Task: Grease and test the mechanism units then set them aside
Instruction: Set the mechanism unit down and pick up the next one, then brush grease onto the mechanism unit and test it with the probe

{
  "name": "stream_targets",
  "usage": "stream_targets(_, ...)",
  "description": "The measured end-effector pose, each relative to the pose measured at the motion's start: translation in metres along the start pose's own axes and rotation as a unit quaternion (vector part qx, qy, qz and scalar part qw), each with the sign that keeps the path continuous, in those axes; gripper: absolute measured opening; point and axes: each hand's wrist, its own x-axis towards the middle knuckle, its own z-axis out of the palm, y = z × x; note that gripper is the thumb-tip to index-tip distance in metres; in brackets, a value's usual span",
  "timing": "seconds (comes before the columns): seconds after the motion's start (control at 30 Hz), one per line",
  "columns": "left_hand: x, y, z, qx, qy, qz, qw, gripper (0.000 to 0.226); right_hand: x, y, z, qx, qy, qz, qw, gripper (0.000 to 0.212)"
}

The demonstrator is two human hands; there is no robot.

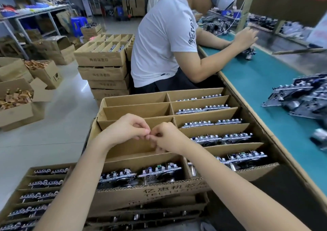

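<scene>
Hovering together over the open carton (134,98), the left hand (123,131) and the right hand (168,137) are meeting fingertip to fingertip with their fingers curled in. Whether they are pinching something tiny between them or holding nothing, I cannot tell. Neither hand is gripping a unit.

Judging by the layout, the task is sitting somewhere in its middle. Compartments under and beyond the left hand are standing empty, while those to the right of the right hand are carrying mechanism units (221,137) set on edge in rows. More are sitting in the near compartment beneath both forearms. A second carton (26,188), below the left forearm, is likewise holding rows of them. Far to the right of the right hand, a loose heap (300,100) of units is lying on the green bench (256,82). Which units are greased and tested, and which are waiting, is not showing, and no grease or applicator is showing either.

The units are looking like flat silvery metal frames, carrying small blue and white plastic parts along the top edge and dark round parts lower down. Beyond both hands, another person (164,36) is working at the same bench.
</scene>
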Motion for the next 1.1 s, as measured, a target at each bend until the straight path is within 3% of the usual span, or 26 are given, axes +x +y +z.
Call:
stream_targets(0.27, 0.061, 0.105, 0.093, -0.17, 0.021, 0.152, 0.973, 0.015, -0.078, 0.056, -0.105, 0.023, 0.269, 0.068, 0.961, 0.027)
stream_targets(0.47, 0.094, 0.185, 0.2, -0.224, -0.084, 0.185, 0.953, 0.014, -0.169, 0.114, -0.157, 0.021, 0.407, 0.193, 0.893, 0.027)
stream_targets(0.63, 0.109, 0.247, 0.286, -0.106, -0.071, 0.227, 0.966, 0.033, -0.248, 0.15, -0.173, 0.028, 0.478, 0.281, 0.832, 0.022)
stream_targets(0.73, 0.115, 0.282, 0.322, 0.05, -0.058, 0.257, 0.963, 0.045, -0.281, 0.164, -0.173, 0.047, 0.499, 0.315, 0.806, 0.019)
stream_targets(0.87, 0.123, 0.311, 0.336, 0.198, -0.05, 0.266, 0.942, 0.022, -0.312, 0.176, -0.17, 0.059, 0.507, 0.337, 0.791, 0.017)
stream_targets(0.93, 0.131, 0.317, 0.334, 0.205, -0.061, 0.246, 0.945, 0.038, -0.323, 0.18, -0.169, 0.071, 0.51, 0.343, 0.786, 0.016)
stream_targets(1.03, 0.144, 0.317, 0.323, 0.116, -0.088, 0.201, 0.969, 0.046, -0.333, 0.183, -0.168, 0.111, 0.538, 0.326, 0.77, 0.013)
stream_targets(1.1, 0.145, 0.309, 0.314, -0.068, -0.139, 0.116, 0.981, 0.04, -0.334, 0.183, -0.168, 0.158, 0.559, 0.312, 0.752, 0.011)
